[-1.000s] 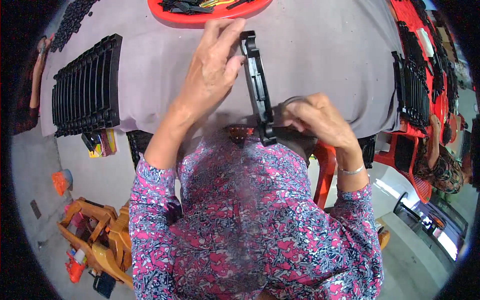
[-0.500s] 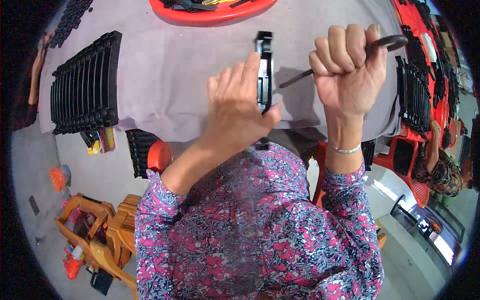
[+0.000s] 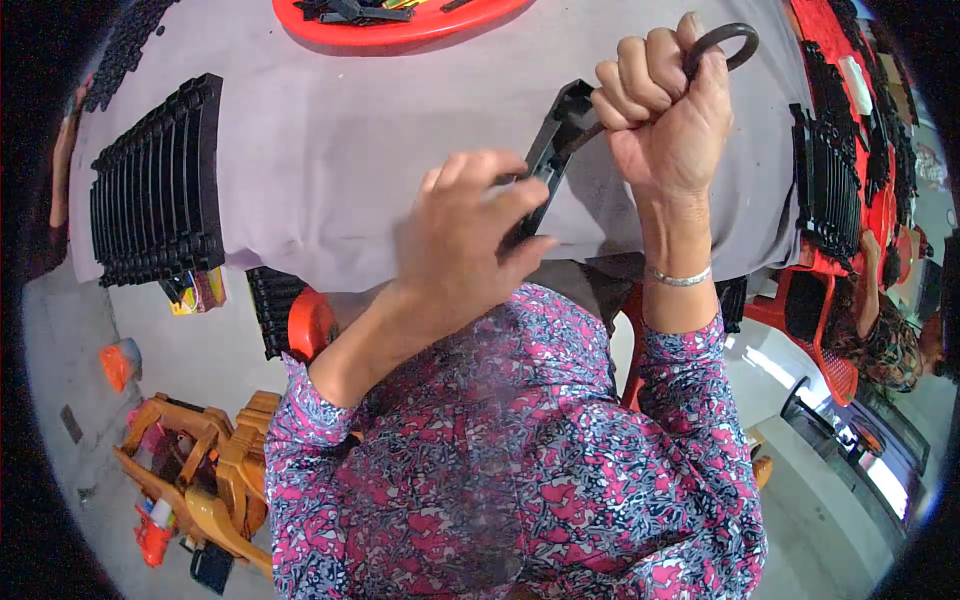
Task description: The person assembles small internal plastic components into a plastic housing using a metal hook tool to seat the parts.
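Note:
My left hand grips the near end of a long black plastic part that lies slanted on the grey cloth-covered table. My right hand is clenched in a fist around a dark metal tool with a ring-shaped end. The tool's shaft runs down toward the far end of the black part. A silver bracelet sits on my right wrist.
A row of black ribbed parts lies at the table's left, another row at the right. A red tray with small pieces stands at the far edge. Wooden chair frames and orange items lie on the floor, lower left.
My right hand rose from the table's near edge with the ring tool in its fist. The black part tilted from upright to slanted, and my left hand slid down to its near end.

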A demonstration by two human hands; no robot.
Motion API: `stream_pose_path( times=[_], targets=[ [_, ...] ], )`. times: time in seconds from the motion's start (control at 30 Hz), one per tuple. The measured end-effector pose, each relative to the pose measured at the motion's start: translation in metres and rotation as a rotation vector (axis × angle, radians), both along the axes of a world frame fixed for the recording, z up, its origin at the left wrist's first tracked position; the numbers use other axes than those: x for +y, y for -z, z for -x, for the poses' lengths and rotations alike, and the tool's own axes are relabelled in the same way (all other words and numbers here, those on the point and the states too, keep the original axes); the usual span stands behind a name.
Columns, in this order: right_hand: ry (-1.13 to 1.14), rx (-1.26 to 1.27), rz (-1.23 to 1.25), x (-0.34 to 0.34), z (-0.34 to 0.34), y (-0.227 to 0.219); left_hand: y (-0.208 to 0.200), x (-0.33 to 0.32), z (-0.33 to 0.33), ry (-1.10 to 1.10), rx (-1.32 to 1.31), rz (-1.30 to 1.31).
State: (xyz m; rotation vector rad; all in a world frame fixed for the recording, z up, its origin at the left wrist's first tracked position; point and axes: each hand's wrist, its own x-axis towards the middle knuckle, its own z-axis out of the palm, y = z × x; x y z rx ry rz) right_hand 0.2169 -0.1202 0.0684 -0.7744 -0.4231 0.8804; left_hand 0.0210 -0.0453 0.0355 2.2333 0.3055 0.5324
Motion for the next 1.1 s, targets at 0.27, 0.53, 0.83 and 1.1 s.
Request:
stream_pose_path(
  times=[0.27, 0.53, 0.83, 1.1],
  targets=[
    [0.053, 0.081, 0.098, 0.01, 0.013, -0.008, 0.003, -0.005, 0.001, 0.127, -0.05, -0.374],
    [0.074, 0.066, 0.169, 0.01, 0.014, -0.011, -0.002, -0.013, 0.003, 0.113, 0.068, -0.454],
    [-0.097, 0.064, 0.022, -0.001, 0.0, 0.003, -0.007, -0.02, 0.004, 0.113, 0.135, -0.513],
    [0.003, 0.125, -0.019, -0.002, 0.003, 0.003, -0.006, -0.021, 0.005, 0.13, 0.132, -0.48]
  ],
)
